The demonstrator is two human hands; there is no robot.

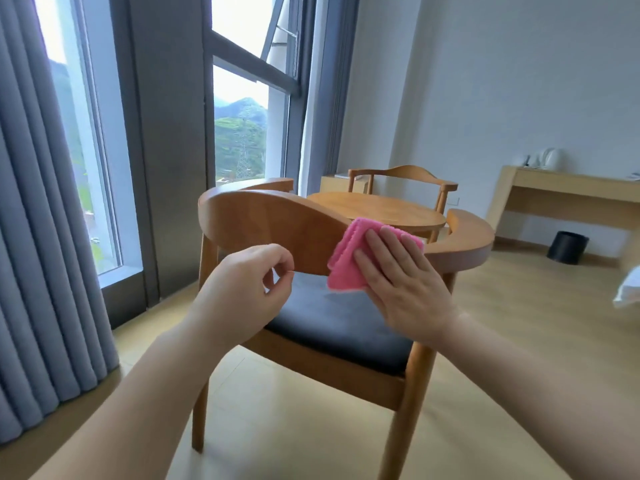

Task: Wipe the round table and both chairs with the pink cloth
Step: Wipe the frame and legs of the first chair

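Pink cloth [349, 258], folded, lies flat against the back face of the near chair's [263, 223] curved wooden backrest, toward its right end, with its lower edge hanging just below the rail over the dark seat cushion [332, 323]. The right hand [401, 282] presses it there with straight, spread fingers [377, 247] laid across the cloth; nothing is curled round it. The left hand [246, 292] hovers just in front of the backrest's lower edge, left of the cloth, its fingers loosely curled with thumb and forefinger close together; whether they pinch anything is too small to tell. Beyond the chair stands the round table [377, 207], its wooden top bare where it shows, and the second chair [405, 178] sits on its far side. Grey curtains [41, 202] hang at the left by tall windows [242, 126]. A black bin [568, 247] stands on the floor near a wall desk [568, 188] at the right.
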